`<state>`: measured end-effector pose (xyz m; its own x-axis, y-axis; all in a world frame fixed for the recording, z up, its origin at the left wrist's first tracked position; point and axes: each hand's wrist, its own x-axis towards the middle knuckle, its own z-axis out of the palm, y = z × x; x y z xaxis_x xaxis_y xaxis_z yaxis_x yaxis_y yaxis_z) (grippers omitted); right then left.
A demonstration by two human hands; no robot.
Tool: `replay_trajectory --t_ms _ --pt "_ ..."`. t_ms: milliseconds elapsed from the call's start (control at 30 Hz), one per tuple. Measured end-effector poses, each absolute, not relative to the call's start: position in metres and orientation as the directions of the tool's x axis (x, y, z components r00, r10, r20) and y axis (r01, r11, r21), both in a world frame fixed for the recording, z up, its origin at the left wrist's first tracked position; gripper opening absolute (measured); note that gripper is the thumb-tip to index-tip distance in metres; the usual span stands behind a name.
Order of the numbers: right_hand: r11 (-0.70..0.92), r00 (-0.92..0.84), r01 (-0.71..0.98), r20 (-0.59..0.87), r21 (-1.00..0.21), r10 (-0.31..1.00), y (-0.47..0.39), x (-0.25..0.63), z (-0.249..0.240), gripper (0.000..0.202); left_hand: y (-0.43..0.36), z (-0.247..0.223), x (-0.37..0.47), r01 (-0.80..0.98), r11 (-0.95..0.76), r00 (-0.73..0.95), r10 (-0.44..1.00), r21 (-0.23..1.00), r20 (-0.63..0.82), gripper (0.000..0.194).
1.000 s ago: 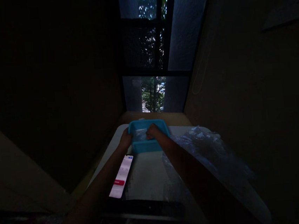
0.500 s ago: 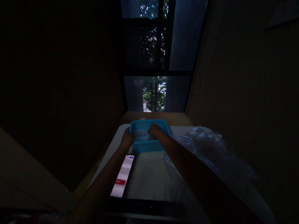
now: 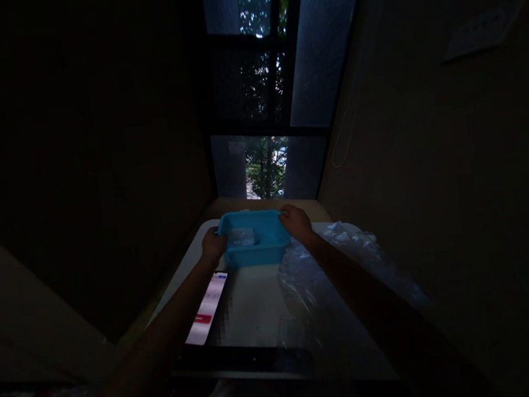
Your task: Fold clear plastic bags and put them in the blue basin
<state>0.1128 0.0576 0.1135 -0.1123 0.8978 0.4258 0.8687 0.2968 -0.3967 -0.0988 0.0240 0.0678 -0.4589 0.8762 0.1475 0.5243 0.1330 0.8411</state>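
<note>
A blue plastic basket (image 3: 257, 257) stands toward the far side of the white table. My left hand (image 3: 213, 244) grips its left end, fingers closed over the rim. On the right end, my right hand (image 3: 295, 222) is closed round the rim near the far corner. Inside the basket, at the left, lies a small clear plastic packet (image 3: 241, 236); what it contains is too dark to make out.
A phone (image 3: 206, 308) with a lit screen lies at the left of the white table (image 3: 250, 293). Crumpled clear plastic bags (image 3: 340, 260) spread over its right side. Behind the table is a window (image 3: 268, 164), with dark walls on both sides.
My right hand has come out of the basket's inside and moved right to its rim. The packet stays in the basket. My left hand keeps its hold. The view has shifted slightly.
</note>
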Motion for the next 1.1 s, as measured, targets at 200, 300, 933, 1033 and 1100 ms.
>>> replay_trajectory --t_ms 200,300,933,1033,1100 --pt "0.293 -0.104 0.889 0.469 -0.351 0.877 0.045 0.14 0.096 0.03 0.028 0.081 -0.105 0.638 0.192 -0.467 0.866 0.746 0.177 0.037" --pt "0.263 -0.079 0.896 0.454 -0.358 0.888 0.043 0.147 0.087 0.03 0.032 0.088 -0.12 0.682 0.209 -0.478 0.853 0.7 0.211 0.04" --pt "0.233 -0.19 0.969 0.344 -0.087 0.92 0.028 0.184 0.01 0.033 -0.004 0.089 -0.048 0.778 -0.499 0.008 0.615 0.382 0.788 0.03" --pt "0.224 -0.165 0.965 0.343 -0.139 0.925 0.027 0.174 0.001 0.033 -0.007 0.057 -0.011 0.702 -0.573 0.173 0.714 0.423 0.678 0.031" --pt "0.217 -0.137 0.957 0.361 -0.194 0.923 0.027 0.166 -0.001 0.034 -0.006 0.036 0.007 0.659 -0.604 0.25 0.738 0.449 0.626 0.033"
